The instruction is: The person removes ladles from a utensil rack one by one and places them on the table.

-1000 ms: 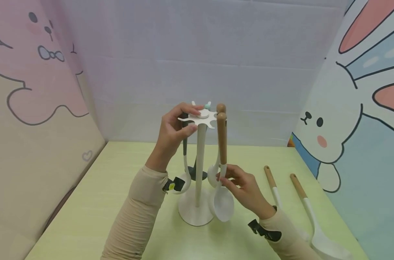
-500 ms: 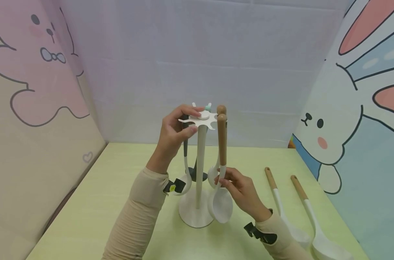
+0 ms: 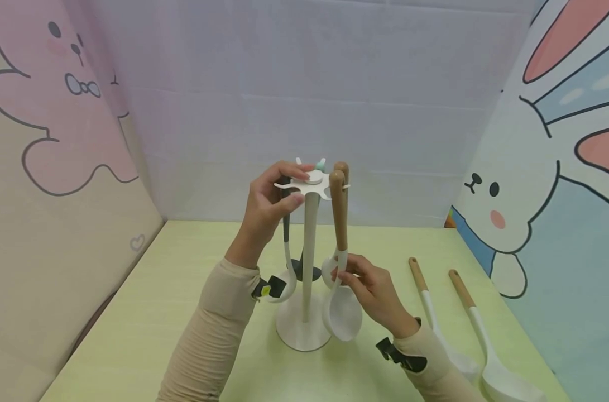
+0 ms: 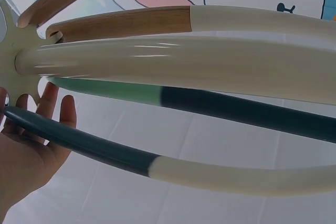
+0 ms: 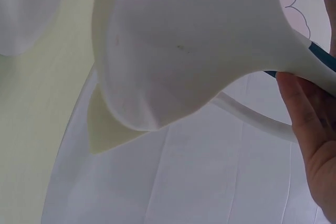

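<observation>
A pale backdrop cloth [image 3: 304,111] with cartoon figures on its side panels encloses a light yellow-green surface [image 3: 143,301]. Upright on it, about midway between the left and right edges, is a white utensil rack [image 3: 310,245] with a round base, a post and a pronged top. By the surface's right edge lie two wooden-handled utensils, a larger turner [image 3: 507,382] and a smaller utensil [image 3: 418,274], heads toward the near right corner. On the rack's right side, nearest the person, a white spoon [image 3: 346,315] stands slightly tilted, bowl down, wooden handle tip up against the prongs. Another wooden-handled utensil, a dark-handled white ladle [image 3: 286,223] and a green-handled dark utensil [image 4: 110,91] hang around the post. The left hand [image 3: 269,201] grasps the rack's top, index finger on the cap, thumb at the near rim; the right hand [image 3: 374,285] pinches the spoon's white neck. The step appears to be hanging this spoon; whether its handle is seated cannot be told. The next move seems to call for guiding the handle into a slot while the top is steadied.
</observation>
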{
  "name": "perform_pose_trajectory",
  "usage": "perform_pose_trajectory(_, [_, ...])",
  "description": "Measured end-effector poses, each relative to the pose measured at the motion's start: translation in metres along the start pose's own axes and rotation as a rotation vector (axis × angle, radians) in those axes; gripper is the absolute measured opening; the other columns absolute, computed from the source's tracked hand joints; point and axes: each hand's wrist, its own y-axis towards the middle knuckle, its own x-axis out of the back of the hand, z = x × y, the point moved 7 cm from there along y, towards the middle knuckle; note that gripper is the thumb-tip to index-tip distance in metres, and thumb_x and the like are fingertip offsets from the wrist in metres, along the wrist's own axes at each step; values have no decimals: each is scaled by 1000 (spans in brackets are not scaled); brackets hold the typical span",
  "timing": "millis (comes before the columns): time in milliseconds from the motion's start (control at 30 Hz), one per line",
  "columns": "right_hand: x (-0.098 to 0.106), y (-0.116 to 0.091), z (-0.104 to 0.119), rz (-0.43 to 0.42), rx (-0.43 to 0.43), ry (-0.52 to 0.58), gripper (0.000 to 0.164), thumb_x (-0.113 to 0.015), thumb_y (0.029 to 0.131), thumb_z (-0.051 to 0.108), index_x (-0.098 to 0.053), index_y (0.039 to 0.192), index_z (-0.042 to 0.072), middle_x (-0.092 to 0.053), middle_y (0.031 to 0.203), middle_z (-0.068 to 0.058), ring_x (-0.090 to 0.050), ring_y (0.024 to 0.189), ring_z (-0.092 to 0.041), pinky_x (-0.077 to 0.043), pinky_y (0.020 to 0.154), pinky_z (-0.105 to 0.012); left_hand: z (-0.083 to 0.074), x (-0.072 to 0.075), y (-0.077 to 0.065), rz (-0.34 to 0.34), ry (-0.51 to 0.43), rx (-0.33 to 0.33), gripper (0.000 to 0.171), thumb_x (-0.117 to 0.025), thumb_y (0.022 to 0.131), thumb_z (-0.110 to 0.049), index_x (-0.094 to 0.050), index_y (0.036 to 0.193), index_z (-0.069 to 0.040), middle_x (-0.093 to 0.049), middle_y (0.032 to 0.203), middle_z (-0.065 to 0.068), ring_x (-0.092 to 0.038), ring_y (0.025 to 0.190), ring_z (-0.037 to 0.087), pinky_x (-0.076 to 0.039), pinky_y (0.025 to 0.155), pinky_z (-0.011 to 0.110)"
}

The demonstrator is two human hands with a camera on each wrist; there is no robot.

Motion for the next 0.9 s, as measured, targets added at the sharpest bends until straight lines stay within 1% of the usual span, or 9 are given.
perform_pose_trajectory(233, [1,4,2,1,-3,-5,29,-62,89,-13,-58,117,-7,-71,90,-12,-71,82,-24,-57,68,-24,0,0,0,-2,6,-4,23,-65,79,-19,-69,99,-28,-66,116,-2,-61,108,19,-49,85,27])
perform_pose_trajectory(567, [8,-1,3,2,-26,-38,31,-63,86,-15,-59,116,-6,-72,89,-11,-71,82,-25,-57,69,-23,-1,0,0,-4,4,-7,23,-65,78,-19,-69,99,-28,-67,115,-2,-61,106,18,-50,84,26])
perform_pose_trajectory(667, [11,-3,3,0,-34,-49,33,-64,85,-17,-60,115,-4,-72,89,-10,-72,82,-24,-57,69,-22,0,1,1,-8,7,-14,24,-65,78,-18,-70,98,-29,-67,114,-3,-61,106,17,-50,84,26])
perform_pose_trajectory(800, [16,-6,4,-10,-29,-67,34,-65,85,-16,-61,115,-1,-72,89,-10,-72,82,-21,-56,70,-20,-1,1,1,-9,9,-17,24,-65,77,-17,-70,98,-29,-68,113,-4,-61,105,16,-50,83,24])
perform_pose_trajectory(900, [19,-8,5,-13,-18,-85,31,-65,86,-13,-61,115,-2,-72,89,-10,-71,82,-19,-55,70,-19,-1,1,2,-5,6,-13,24,-65,77,-17,-70,98,-28,-68,113,-4,-61,106,16,-50,83,24])
